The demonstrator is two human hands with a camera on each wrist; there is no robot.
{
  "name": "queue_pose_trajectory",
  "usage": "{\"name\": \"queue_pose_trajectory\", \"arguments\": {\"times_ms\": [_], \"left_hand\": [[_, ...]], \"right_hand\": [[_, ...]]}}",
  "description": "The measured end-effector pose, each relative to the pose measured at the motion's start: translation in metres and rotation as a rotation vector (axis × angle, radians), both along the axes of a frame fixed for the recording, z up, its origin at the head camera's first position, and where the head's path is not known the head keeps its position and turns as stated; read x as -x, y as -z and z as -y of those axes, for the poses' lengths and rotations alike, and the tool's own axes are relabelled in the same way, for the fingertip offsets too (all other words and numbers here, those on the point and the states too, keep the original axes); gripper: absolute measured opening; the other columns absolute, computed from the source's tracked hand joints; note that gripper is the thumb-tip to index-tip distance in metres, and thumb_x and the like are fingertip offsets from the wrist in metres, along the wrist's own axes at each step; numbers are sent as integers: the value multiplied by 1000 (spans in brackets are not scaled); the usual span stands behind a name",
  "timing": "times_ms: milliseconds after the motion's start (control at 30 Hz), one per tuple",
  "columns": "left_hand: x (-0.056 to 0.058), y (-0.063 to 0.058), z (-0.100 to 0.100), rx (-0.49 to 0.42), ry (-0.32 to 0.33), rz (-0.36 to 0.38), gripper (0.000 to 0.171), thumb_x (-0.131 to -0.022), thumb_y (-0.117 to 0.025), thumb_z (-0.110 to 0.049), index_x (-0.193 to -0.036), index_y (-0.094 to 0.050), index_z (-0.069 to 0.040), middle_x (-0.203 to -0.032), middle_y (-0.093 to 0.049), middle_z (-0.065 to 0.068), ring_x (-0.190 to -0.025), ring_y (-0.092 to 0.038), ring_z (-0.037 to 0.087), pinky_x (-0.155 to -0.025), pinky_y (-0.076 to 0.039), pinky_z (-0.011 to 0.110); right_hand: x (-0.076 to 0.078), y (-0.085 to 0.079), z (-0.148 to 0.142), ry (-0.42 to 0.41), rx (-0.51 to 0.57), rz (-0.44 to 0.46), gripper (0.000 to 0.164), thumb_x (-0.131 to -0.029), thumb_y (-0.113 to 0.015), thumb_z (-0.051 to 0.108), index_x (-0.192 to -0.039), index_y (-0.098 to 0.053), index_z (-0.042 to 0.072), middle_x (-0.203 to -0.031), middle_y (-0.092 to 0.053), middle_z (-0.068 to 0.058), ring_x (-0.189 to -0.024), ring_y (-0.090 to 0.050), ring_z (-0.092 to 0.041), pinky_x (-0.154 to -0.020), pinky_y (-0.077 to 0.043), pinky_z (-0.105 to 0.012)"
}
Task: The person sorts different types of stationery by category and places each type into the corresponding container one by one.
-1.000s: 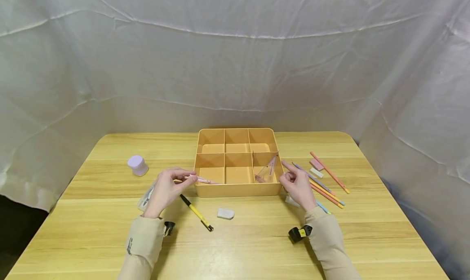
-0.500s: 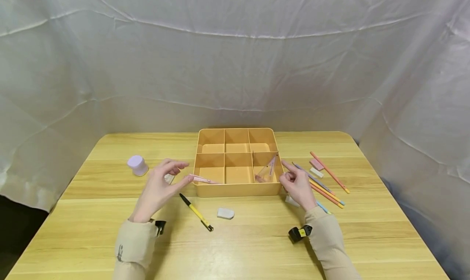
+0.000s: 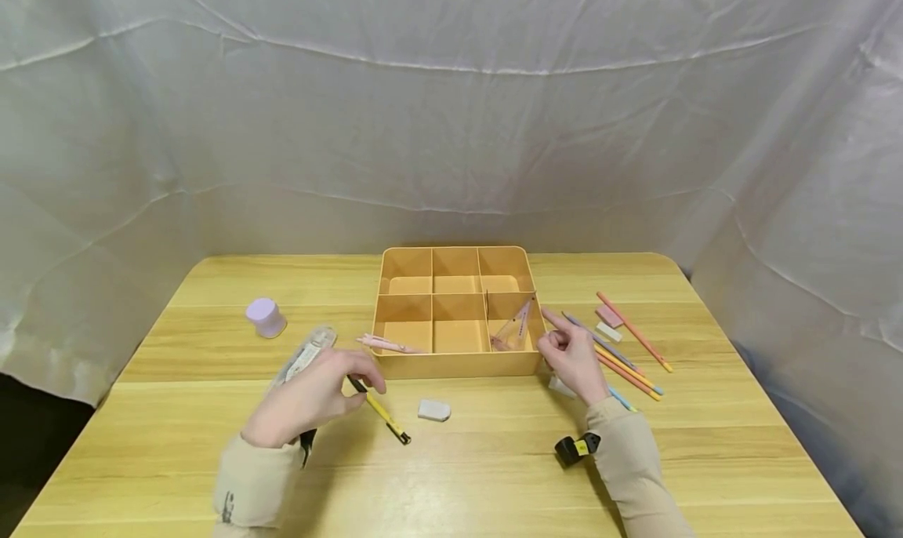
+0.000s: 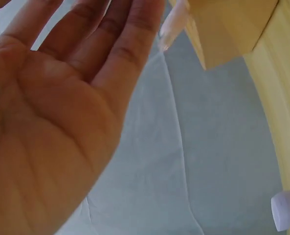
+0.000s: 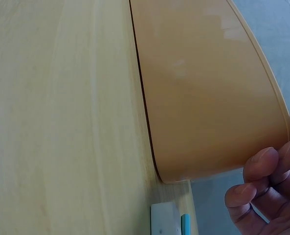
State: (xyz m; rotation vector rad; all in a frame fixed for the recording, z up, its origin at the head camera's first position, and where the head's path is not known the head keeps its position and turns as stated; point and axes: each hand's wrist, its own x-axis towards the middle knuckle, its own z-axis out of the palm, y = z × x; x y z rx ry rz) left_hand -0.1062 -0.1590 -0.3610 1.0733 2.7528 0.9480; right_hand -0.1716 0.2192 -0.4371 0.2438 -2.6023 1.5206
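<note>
My left hand (image 3: 317,397) is over the black end of a slim yellow-and-black pen (image 3: 381,412), thumb and fingers apart and loosely bent. In the left wrist view, its palm (image 4: 56,112) holds nothing. A pink pen (image 3: 388,344) leans over the left front rim of the tan six-compartment box (image 3: 458,365). My right hand (image 3: 574,361) holds the box's right front corner, with fingertips (image 5: 261,164) at the rim in the right wrist view. Clear set squares (image 3: 513,330) stand in the right front compartment. Partly behind my left hand lies a long clear plastic case (image 3: 308,354).
A white eraser (image 3: 433,410) lies in front of the box. Right of it are several coloured pencils (image 3: 635,332), a pink eraser (image 3: 609,316) and a small white block (image 3: 608,332). A lilac waisted cylinder (image 3: 265,318) stands at left. Grey cloth (image 3: 451,146) hangs behind the table.
My left hand has let go of the pink pen, which stays on the box's rim. It has then moved down toward the yellow-and-black pen. My right hand has stayed put.
</note>
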Motion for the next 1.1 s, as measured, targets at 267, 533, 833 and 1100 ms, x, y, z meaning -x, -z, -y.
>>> {"name": "queue_pose_trajectory", "arguments": {"times_ms": [267, 533, 833, 1100], "left_hand": [[-3, 5, -18, 109, -20, 95, 39, -71, -72, 17, -85, -75, -19, -90, -73, -13, -90, -65, 12, -84, -56, 31], [0, 20, -32, 174, -17, 253, 50, -59, -54, 25, -84, -79, -11, -90, -76, 0, -90, -69, 20, -83, -61, 36], [-1, 32, -41, 207, -101, 324, 52, -59, -54, 31, -80, -76, -11, -87, -74, 0, -89, -67, 19, -81, -59, 33], [-1, 39, -42, 200, -123, 316, 49, -59, -58, 31, -78, -71, -12, -82, -68, -3, -82, -61, 14, -77, -56, 28]], "right_hand": [[0, 1, -1, -3, 9, 7, 57, -88, -53, -4, -144, -47, -9, -52, -44, 6, -43, -42, -4, -46, -37, -20], [0, 1, -1, -9, 15, 5, 56, -89, -53, -4, -144, -47, -9, -52, -44, 6, -43, -41, -4, -46, -37, -20], [0, 1, -1, -16, 23, -1, 57, -88, -52, -4, -144, -46, -10, -50, -43, 7, -43, -42, -5, -46, -37, -19], [1, 2, -1, -22, 39, 1, 58, -88, -52, -5, -145, -46, -8, -50, -44, 7, -42, -44, -6, -45, -37, -19]]}}
